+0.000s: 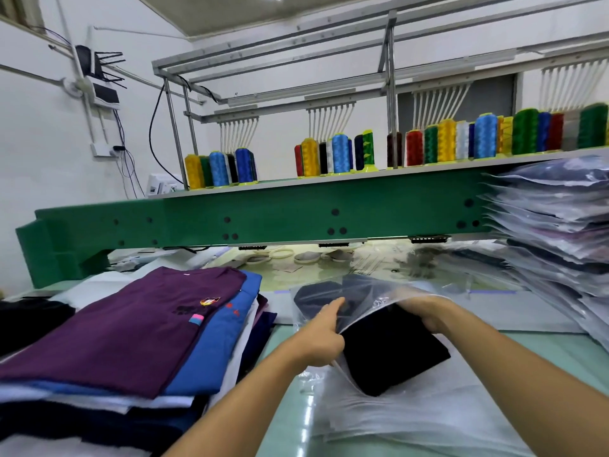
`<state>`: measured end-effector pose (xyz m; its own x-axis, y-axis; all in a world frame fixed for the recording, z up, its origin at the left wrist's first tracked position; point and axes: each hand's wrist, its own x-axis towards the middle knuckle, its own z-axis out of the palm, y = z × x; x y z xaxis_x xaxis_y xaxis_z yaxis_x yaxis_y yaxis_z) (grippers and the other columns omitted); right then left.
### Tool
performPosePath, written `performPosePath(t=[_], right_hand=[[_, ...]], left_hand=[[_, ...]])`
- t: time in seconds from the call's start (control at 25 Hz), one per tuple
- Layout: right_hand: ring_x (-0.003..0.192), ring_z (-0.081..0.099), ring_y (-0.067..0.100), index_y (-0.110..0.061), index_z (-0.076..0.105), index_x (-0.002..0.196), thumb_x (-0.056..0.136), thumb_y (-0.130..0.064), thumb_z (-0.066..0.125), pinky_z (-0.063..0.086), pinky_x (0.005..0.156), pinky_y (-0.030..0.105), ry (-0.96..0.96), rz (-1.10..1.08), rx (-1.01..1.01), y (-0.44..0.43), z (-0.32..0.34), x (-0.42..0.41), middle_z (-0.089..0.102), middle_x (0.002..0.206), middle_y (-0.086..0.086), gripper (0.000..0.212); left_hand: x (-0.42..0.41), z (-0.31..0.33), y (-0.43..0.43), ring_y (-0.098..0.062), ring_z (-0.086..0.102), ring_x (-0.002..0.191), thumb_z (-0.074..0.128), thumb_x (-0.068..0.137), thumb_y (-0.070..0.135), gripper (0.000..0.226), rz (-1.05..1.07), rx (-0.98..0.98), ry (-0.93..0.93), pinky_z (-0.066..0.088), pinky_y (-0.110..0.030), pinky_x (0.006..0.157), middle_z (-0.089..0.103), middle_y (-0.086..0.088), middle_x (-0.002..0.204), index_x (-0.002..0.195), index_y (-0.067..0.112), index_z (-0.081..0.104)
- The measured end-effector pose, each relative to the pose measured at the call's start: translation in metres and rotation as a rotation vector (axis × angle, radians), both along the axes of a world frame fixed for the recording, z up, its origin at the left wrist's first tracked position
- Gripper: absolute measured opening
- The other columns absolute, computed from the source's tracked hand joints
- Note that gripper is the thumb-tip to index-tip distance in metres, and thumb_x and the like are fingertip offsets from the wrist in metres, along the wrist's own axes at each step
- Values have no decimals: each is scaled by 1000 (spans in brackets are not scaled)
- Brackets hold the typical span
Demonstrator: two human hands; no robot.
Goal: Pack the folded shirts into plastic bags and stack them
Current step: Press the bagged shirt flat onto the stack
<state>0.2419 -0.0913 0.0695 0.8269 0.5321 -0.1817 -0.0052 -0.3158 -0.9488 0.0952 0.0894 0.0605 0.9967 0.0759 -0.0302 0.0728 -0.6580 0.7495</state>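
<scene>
A folded black shirt [392, 354] lies half inside a clear plastic bag [362, 291] in the middle of the table. My left hand [321, 334] pinches the bag's open edge at the shirt's left side. My right hand [425, 313] grips the shirt's far right edge together with the bag film. The shirt's near end sticks out of the bag over a pile of empty bags [395, 420]. A pile of folded shirts [131, 331], purple on top and blue under it, lies at the left. A tall stack of bagged shirts [557, 232] stands at the right.
A green embroidery machine beam [263, 219] spans the table behind the work area, with thread cones [339, 153] on its shelf. Hoops and scraps lie under the beam. A black garment [29, 318] lies at the far left. The pale green table [290, 407] shows between the piles.
</scene>
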Motion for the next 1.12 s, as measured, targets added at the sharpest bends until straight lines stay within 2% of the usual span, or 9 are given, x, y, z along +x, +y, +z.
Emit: performPosePath(t=[0.08,0.2,0.4,0.52,0.68,0.8,0.92,1.04,1.12], right_hand=[[69,67,31,-7,73,87,86,6,57,55,62,33,-103,-62,-84,-10,-5,5,70,81,18,21],[78,61,29,-9,60,81,90,0,48,47,68,35,-555,-214,-482,-14,-17,18,61,83,14,17],[138,42,30,-28,59,133,96,-41,44,35,113,42,-760,45,-861,-12,-38,0,47,149,10,42],[133,47,23,-39,58,132,92,-63,28,36,111,42,-855,173,-694,3,-38,-28,52,147,-3,55],[121,58,15,-35,53,139,90,-58,44,41,110,43,-463,359,-279,34,-48,-57,62,135,-7,55],[149,24,36,-52,23,151,86,-60,42,10,116,70,-533,374,-556,53,-57,-53,29,162,-6,69],[150,-18,45,-58,-8,151,95,-67,33,-10,106,80,-623,290,-846,62,-59,-42,-15,166,-15,69],[151,-12,44,-44,9,158,98,-62,37,-3,114,73,-747,191,-946,66,-54,-40,-3,169,-3,68],[148,26,38,-34,42,146,95,-54,48,26,116,55,-718,208,-636,65,-51,-48,41,154,5,54]], left_hand=[[-2,-1,-4,-36,39,143,37,88,-9,89,0,19,0,55,-43,99,4,2,169,162,31,7],[-6,-1,-10,-35,33,146,34,88,-9,88,17,-3,15,58,-42,95,2,0,169,162,30,8],[-10,-2,-14,-35,28,148,33,90,-9,86,26,14,39,59,-38,90,-1,-4,170,162,29,6],[-9,-2,-16,-35,44,137,36,89,-5,86,38,57,49,59,-42,91,10,-7,168,162,27,4],[-8,-3,-17,-34,39,142,36,88,-5,89,44,61,59,55,-41,97,13,-5,168,162,26,-1],[-10,-4,-13,-31,22,152,36,88,-6,91,31,105,93,47,-35,107,-1,-4,170,162,28,-5],[-12,-8,-11,-32,22,152,36,89,-6,91,14,151,128,42,-41,113,-2,-4,170,162,29,-6],[-14,-11,-8,-34,22,152,38,88,-5,90,31,192,136,30,-50,120,-1,-7,170,162,25,-6],[-13,-11,-6,-32,20,153,38,88,-4,90,39,195,134,31,-49,120,-1,-7,170,162,24,-5]])
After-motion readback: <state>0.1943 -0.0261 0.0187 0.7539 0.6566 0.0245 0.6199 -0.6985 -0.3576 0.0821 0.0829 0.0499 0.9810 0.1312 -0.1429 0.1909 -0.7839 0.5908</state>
